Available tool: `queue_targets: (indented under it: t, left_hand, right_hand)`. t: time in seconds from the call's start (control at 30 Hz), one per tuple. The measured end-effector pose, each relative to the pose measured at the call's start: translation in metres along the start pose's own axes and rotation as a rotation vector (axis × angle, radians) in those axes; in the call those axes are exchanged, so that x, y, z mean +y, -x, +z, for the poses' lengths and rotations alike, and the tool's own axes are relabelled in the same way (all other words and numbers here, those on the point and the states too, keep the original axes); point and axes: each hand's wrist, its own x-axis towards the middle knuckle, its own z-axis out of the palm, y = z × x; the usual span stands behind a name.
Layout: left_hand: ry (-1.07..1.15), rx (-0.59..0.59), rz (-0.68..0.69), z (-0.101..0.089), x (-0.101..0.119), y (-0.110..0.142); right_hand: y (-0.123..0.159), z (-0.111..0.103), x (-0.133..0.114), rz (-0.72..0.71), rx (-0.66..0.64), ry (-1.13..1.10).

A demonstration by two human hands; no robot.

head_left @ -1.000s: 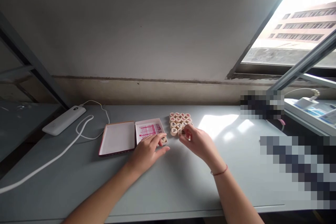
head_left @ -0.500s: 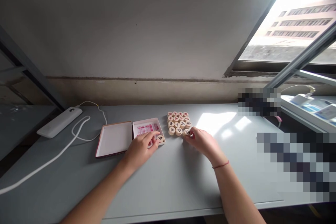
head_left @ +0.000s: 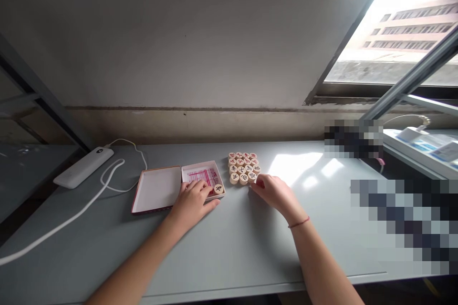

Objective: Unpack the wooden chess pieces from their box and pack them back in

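Round wooden Chinese chess pieces (head_left: 242, 169) stand in a tight block of stacked rows, with red and black characters on top. My right hand (head_left: 274, 191) is at the block's front right corner, thumb and fingers pinched at the side of a black-lettered piece (head_left: 252, 176). My left hand (head_left: 193, 198) rests on the front edge of a shallow white box (head_left: 219, 171), thumb spread outside it and fingers reaching in. One loose chess piece (head_left: 218, 188) sits in the box's front right corner. The hand hides part of the box.
The box's hinged lid (head_left: 157, 190) lies open to the left. Farther left is a white power strip (head_left: 84, 167) with a thick white cable (head_left: 71, 221) running across the grey desk (head_left: 229, 257). A wall stands behind; pixelated patches cover things at right.
The corner chess piece has shifted left against its row, my right fingers following it. My left hand has moved back from the loose piece, its thumb now outside the box.
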Motion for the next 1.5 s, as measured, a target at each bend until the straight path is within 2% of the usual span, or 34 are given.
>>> queue_targets:
  t: [0.07,0.13,0.2,0.3,0.43,0.63,0.73,0.83,0.93,1.1,1.2,1.33,1.4,1.5]
  left_hand:
    - [-0.014,-0.048,0.000,-0.002,0.000,0.000]
    - [-0.007,-0.070,0.007,-0.003,0.000,0.001]
    - [0.013,-0.069,0.027,-0.004,0.000,0.001]
    - [0.048,-0.038,0.027,-0.002,-0.001,-0.001]
    - [0.065,0.018,-0.004,0.002,0.002,-0.006]
    - [0.060,-0.017,-0.005,0.003,0.010,-0.010]
    - [0.150,0.004,-0.018,0.002,0.011,-0.010]
    - [0.268,0.076,-0.003,0.001,0.013,-0.009]
    - [0.427,0.157,-0.010,-0.003,0.017,-0.007]
    - [0.616,0.179,-0.109,-0.011,0.022,-0.004]
    - [0.617,0.261,-0.135,-0.012,0.019,-0.004]
    - [0.619,0.323,-0.154,-0.008,0.010,-0.005]
    - [0.636,0.314,-0.172,-0.005,0.007,-0.005]
    - [0.653,0.280,-0.188,-0.003,0.006,-0.004]
  right_hand:
    - [0.002,-0.002,-0.004,-0.088,0.031,-0.062]
    - [0.005,-0.001,-0.010,-0.233,0.036,-0.186]
    - [0.010,0.003,-0.020,-0.373,-0.005,-0.302]
    - [0.015,0.014,-0.034,-0.476,-0.064,-0.324]
    - [0.018,0.029,-0.046,-0.537,-0.044,-0.287]
    - [0.020,0.037,-0.050,-0.546,-0.022,-0.310]
    - [0.020,0.037,-0.050,-0.536,-0.018,-0.322]
    - [0.019,0.037,-0.050,-0.522,0.018,-0.336]
    - [0.019,0.035,-0.051,-0.542,0.092,-0.327]
    - [0.021,0.023,-0.050,-0.619,0.237,-0.289]
    - [0.015,0.008,-0.036,-0.520,0.336,-0.347]
    - [0.003,-0.012,-0.002,-0.207,0.402,-0.318]
    - [-0.001,-0.016,0.013,-0.114,0.342,-0.231]
    - [-0.002,-0.015,0.025,-0.051,0.155,-0.137]
